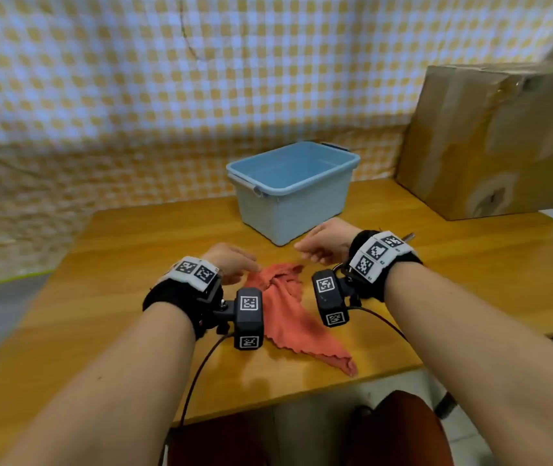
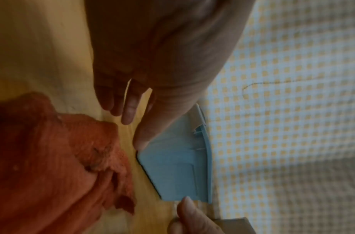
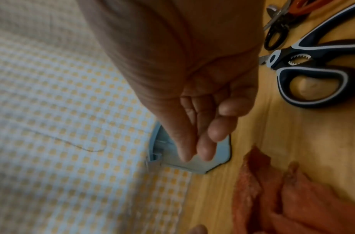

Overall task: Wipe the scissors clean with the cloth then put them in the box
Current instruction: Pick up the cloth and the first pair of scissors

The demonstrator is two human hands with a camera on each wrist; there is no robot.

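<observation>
Starting from the wooden table (image 1: 154, 237), I read this as the very first step: nothing has been wiped yet. The blue box (image 1: 293, 193) stands open toward the back, and I can see no scissors in it. The red cloth (image 1: 288, 314) lies crumpled in front of it, between my wrists. Two pairs of scissors lie on the wood to the right, seen from the right wrist: the navy-handled scissors (image 3: 312, 69) nearest and the orange-handled scissors (image 3: 284, 17) beyond them, both untouched.

Next, I judge, the cloth must be gathered in one hand and a pair lifted by its handles with the other.

My left hand (image 1: 231, 262) reaches down at the cloth's upper edge with fingers loosely extended; whether it touches the fabric, I cannot tell. My right hand (image 1: 323, 243) hovers just in front of the box, fingers curled inward and holding nothing.
</observation>
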